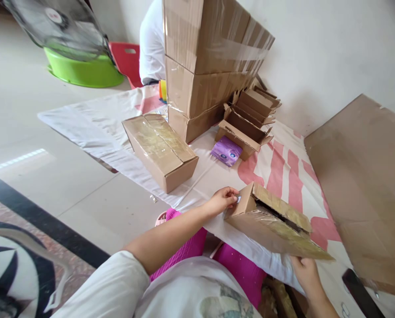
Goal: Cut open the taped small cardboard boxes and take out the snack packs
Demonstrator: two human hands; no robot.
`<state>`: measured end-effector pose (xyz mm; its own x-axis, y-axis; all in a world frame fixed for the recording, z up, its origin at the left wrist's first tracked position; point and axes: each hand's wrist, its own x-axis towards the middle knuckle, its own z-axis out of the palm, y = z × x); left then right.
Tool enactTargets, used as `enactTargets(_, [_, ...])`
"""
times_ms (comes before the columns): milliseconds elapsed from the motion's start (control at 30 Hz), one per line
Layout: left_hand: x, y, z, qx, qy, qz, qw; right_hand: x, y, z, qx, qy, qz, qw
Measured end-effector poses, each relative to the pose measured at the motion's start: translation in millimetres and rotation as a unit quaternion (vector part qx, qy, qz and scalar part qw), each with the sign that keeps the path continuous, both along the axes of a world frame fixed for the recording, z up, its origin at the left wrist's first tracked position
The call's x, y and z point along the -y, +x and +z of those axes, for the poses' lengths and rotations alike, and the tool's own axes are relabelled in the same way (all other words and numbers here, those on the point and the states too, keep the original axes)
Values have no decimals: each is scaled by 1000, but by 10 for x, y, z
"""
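Observation:
A brown cardboard box (267,221) lies tilted near the table's front edge, its taped top flaps parted by a dark gap. My left hand (222,201) is at the box's left end, fingers curled in a pinch at a small whitish label (239,199). Whether the label is stuck down fully cannot be seen. Under the right end of the same box, my right hand (305,269) grips it, with some fingers hidden beneath. Beyond my left hand stands a taped, closed cardboard box (161,148). A purple packet with two eye shapes (226,151) lies behind the held box.
Stacked taped boxes (214,66) rise at the back, beside open boxes (244,126). A large cardboard sheet or carton (359,190) stands on the right, near a black phone (366,293). Behind the stack sits a person in a white sleeve (152,44). A fan (58,26) stands far left.

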<state>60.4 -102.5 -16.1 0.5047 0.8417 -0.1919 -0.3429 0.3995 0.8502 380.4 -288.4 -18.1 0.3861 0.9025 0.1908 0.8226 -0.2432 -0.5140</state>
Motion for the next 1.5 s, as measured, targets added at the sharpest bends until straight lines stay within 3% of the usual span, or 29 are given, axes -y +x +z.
enactTargets(333, [-91, 77, 31, -57, -12, -17, 998, -123, -7, 39, 5, 5, 2, 1000])
enactTargets(833, [-70, 113, 111, 6, -30, 64, 997, -175, -83, 79, 13, -4, 23, 1000])
enactTargets(933, [47, -28, 158, 29, -37, 104, 993, -128, -100, 98, -4, 10, -21, 1000])
enactTargets(1067, [418, -349, 135, 39, -29, 130, 990, 132, -283, 166, -44, 72, -99, 991])
enactTargets(1133, [640, -470, 61, 17, 2, 117, 993, 303, -505, 224, -52, 96, -67, 992])
enactTargets(1233, [924, -496, -66, -25, 91, 56, 994, 454, -974, 308, -82, 75, 55, 992])
enactTargets(1367, [1157, -278, -115, -55, 178, -58, 981, 373, -1550, 334, -176, -1, 238, 955])
enactTargets(1500, [1210, -104, -87, -73, 210, -112, 969, 274, -1685, 288, -147, 13, 226, 963])
